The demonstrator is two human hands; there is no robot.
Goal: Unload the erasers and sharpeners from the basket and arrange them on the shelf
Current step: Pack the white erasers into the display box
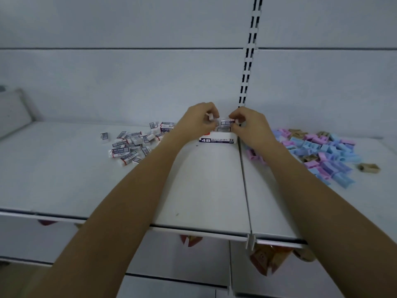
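Head view: pinching one sleeved eraser (209, 116) in the left hand (198, 119) and a second eraser (227, 121) in the right hand (247, 123), just above the 4B eraser box (218, 140). Probably light, firm, grippy; best taken by the long sides. Left of the grip, roughly two dozen loose erasers (133, 145); right of it, dozens of pastel sharpeners (322, 151), too heaped to count.

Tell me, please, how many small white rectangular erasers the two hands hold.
2: one small white eraser pinched in the left hand, a second eraser in the right hand, both above the white 4B eraser box. Curled fingers may hide more.
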